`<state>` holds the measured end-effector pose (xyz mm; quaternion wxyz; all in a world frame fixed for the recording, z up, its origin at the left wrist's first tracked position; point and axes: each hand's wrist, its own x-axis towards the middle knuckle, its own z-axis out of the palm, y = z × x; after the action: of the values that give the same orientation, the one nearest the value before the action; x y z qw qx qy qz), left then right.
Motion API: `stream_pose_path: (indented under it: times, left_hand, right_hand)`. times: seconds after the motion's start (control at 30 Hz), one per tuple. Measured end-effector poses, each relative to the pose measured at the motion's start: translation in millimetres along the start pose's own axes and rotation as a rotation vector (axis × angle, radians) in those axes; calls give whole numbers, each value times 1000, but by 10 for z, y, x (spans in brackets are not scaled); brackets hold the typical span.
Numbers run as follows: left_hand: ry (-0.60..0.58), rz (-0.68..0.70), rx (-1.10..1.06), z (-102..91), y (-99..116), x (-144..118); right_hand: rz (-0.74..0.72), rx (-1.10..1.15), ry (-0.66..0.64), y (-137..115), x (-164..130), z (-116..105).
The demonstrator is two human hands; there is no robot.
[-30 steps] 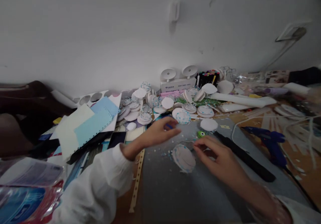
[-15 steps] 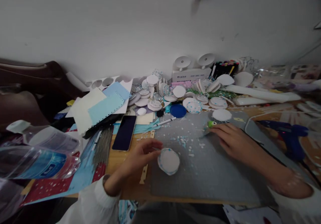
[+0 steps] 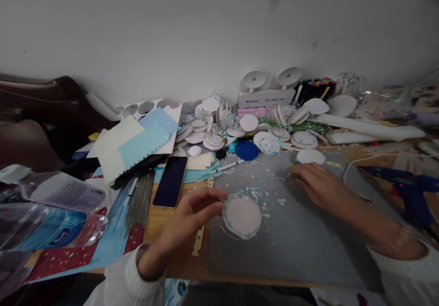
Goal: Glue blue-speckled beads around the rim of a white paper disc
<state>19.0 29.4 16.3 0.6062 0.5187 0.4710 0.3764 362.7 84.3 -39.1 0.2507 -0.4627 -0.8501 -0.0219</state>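
My left hand pinches the left edge of a round white paper disc with small blue dots around its rim. The disc is slightly lifted, and a thin pale curve shows below its left side. Over the far part of the grey cutting mat, my right hand has its fingers bent and drawn together; what they hold, if anything, is hidden. Just beyond those fingers lies a plain white disc. White and blue scraps are scattered on the mat between my hands.
A blue round lid and a heap of white discs line the back. A phone, wire bundle and plastic bottles are on the left. A blue glue gun with a cable lies right.
The dotted disc, which lay by my left fingertips, is now pinched and raised a little toward the right. The small green object at my right fingers is no longer visible. The view has shifted slightly.
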Motion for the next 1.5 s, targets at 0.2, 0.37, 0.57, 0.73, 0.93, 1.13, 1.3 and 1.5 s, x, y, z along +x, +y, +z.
stream_pose_path:
  times: [0.2, 0.37, 0.57, 0.73, 0.93, 1.13, 1.3, 1.5]
  left_hand:
    - [53, -69, -41, -2, -33, 24]
    - [-2, -67, -75, 66, -50, 44]
    - [59, -111, -240, 177, -86, 17]
    - [59, -91, -346, 174, -85, -12]
    - [30, -130, -235, 154, -111, 29]
    - [-26, -70, -231, 189, -126, 100]
    - [-34, -90, -225, 165, -127, 136]
    - [99, -101, -168, 89, -194, 146]
  right_hand:
    - [185, 219, 209, -404, -62, -361]
    - [-42, 442, -14, -917, -44, -401]
    - [-124, 542, 27, -1251, 99, -324]
    - [-57, 540, 89, -1236, 120, -273]
    - [-104, 513, 55, -1183, 131, -116]
    - [-56, 520, -57, -1222, 234, -28]
    - [51, 596, -69, -1256, 286, 29]
    - [154, 650, 131, -1207, 225, -43]
